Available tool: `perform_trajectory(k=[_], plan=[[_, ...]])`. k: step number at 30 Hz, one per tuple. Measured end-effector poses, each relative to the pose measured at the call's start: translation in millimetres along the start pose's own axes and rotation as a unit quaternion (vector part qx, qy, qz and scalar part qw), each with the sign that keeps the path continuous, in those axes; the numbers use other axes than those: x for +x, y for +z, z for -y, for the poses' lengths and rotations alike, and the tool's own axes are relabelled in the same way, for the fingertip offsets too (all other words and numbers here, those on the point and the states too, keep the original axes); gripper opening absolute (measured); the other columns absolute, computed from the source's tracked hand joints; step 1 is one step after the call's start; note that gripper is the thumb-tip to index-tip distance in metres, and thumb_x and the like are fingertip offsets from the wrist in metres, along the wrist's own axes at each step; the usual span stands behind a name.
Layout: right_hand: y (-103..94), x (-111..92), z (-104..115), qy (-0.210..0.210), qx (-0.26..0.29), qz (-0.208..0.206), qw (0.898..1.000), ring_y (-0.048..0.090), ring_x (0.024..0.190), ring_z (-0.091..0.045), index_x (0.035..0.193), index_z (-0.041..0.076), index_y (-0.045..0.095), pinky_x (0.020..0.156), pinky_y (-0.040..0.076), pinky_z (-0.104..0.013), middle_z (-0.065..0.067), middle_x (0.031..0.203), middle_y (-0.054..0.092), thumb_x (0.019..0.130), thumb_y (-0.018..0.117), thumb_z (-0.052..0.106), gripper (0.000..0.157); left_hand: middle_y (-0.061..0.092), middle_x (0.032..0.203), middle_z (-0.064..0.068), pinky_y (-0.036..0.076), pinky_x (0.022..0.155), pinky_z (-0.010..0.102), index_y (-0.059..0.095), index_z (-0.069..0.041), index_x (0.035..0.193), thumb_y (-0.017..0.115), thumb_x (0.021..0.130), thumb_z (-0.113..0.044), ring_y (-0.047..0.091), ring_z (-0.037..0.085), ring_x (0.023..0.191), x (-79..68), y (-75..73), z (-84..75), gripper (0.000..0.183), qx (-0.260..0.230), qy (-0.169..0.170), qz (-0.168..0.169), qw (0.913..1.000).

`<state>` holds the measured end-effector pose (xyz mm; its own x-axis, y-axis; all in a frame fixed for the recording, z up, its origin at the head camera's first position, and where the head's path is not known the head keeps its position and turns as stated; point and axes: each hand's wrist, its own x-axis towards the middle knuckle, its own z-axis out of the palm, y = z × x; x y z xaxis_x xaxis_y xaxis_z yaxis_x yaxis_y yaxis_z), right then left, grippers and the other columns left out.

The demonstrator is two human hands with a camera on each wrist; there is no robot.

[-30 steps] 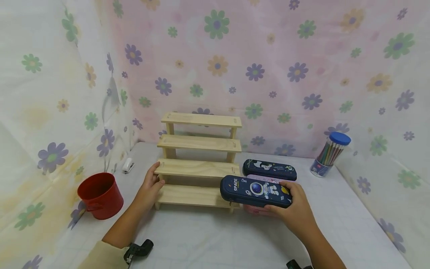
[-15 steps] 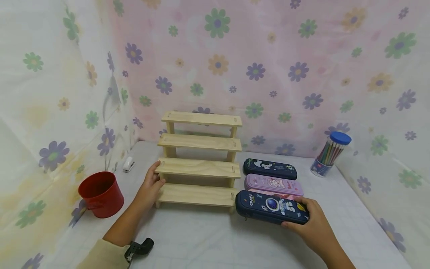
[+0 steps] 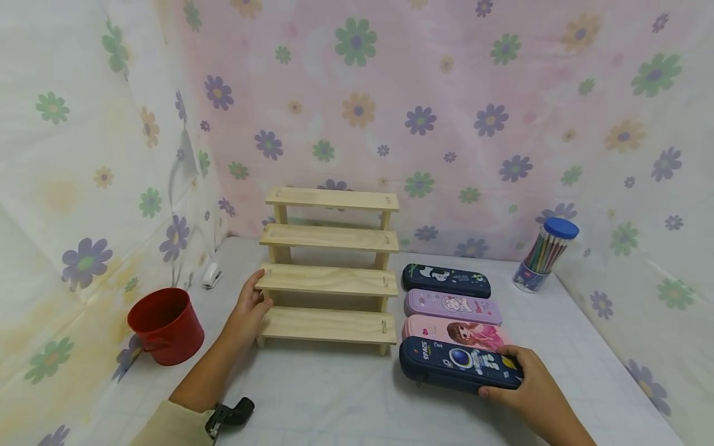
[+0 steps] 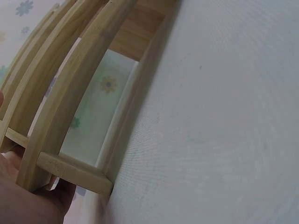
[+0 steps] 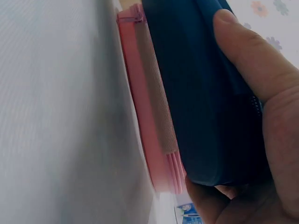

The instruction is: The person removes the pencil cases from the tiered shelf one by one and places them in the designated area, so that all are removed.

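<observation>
My right hand [image 3: 532, 393] grips the right end of a dark blue pencil case [image 3: 460, 365] printed with an astronaut and the word SPACE. In the right wrist view the thumb [image 5: 252, 51] lies along one side of that case, held above the cloth beside a pink case [image 5: 142, 93]. My left hand [image 3: 248, 310] holds the left side of a four-step wooden display shelf [image 3: 329, 279], its fingers around the end of the lower boards in the left wrist view. Behind the held case, a pink pencil case [image 3: 429, 328], a lilac one [image 3: 452, 305] and another dark blue one [image 3: 446, 280] lie in a row.
A red bucket [image 3: 167, 328] stands at the left, with a small white stapler-like object [image 3: 212, 275] behind it. At the back right is a clear tub of colored pencils [image 3: 543, 254] with a blue lid. Flowered cloth [image 3: 357, 111] hangs around the white-covered table [image 3: 312, 396].
My right hand has brought the astronaut pencil case toward me and to the right, away from the shelf's front, uncovering the lilac and pink cases. The left hand stays on the shelf.
</observation>
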<state>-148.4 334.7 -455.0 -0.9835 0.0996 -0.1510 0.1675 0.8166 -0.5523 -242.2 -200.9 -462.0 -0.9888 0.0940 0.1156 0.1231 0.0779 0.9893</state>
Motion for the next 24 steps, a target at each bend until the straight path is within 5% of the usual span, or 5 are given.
perform_trajectory(k=[8, 24], plan=[[3.9, -1.1, -7.7, -0.005, -0.018, 0.024, 1.000, 0.051, 0.122, -0.044, 0.145, -0.005, 0.045, 0.103, 0.045, -0.070, -0.032, 0.143, 0.048, 0.068, 0.090, 0.066, 0.114, 0.012, 0.174, 0.020, 0.012, 0.128, 0.055, 0.003, -0.018, 0.169, 0.038, 0.109, -0.001, 0.010, 0.036, 0.161, 1.6, 0.4, -0.4, 0.071, 0.009, -0.002, -0.005, 0.9999], [6.9, 1.5, -10.2, 0.008, -0.038, 0.036, 0.999, 0.049, 0.123, -0.047, 0.150, -0.009, 0.036, 0.106, 0.040, -0.074, -0.035, 0.145, 0.044, 0.064, 0.089, 0.071, 0.129, 0.013, 0.173, 0.022, 0.011, 0.129, 0.054, 0.003, -0.020, 0.169, 0.037, 0.109, -0.001, 0.009, 0.034, 0.161, 1.5, -0.3, 1.5, 0.071, -0.002, -0.011, -0.010, 0.9999]])
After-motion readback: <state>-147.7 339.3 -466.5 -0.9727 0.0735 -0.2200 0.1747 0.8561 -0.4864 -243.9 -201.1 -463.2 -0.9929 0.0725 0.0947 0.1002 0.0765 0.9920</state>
